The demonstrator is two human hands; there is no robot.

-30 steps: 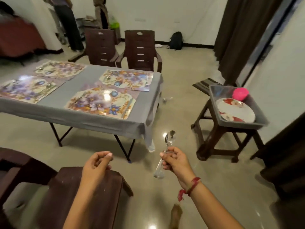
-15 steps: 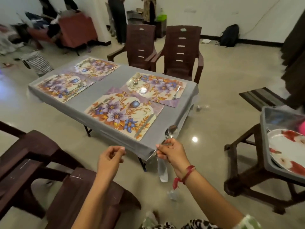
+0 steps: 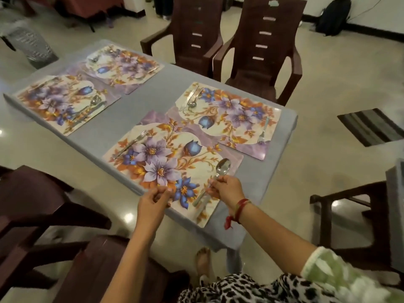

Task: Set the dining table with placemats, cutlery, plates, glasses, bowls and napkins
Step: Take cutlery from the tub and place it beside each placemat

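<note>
Both hands have come forward from over the open floor to the table's near edge; a second ago the person stood well back with the cutlery raised in the air. The right hand (image 3: 227,190) now grips the spoon (image 3: 223,167) by its handle, fingers curled round it. The bowl points to 12 o'clock and hangs over the 4 o'clock corner of the nearest placemat (image 3: 196,157). A pale strip below the hand may be a second piece held with the spoon, but I cannot tell. The wrist is bent down and the forearm reaches in from 5 o'clock.

The left hand (image 3: 153,202) sits at the mat's 6 o'clock edge, fingers curled with the thumb against the fingertips. Whether it pinches the mat's edge or holds nothing cannot be told.

At 10 o'clock on this mat a fork (image 3: 131,143) already lies, so I judge the spoon to be the last cutlery for this place, about to be laid on its right side.

Further across the grey table (image 3: 135,114), the mat at 1 o'clock (image 3: 238,115) carries cutlery at both ends. So do the mat at 10 o'clock (image 3: 54,103) and the far mat at 11 o'clock (image 3: 129,64), as far as the blur allows. No plates, glasses, bowls or napkins are on the table, so most of the task remains.
</note>
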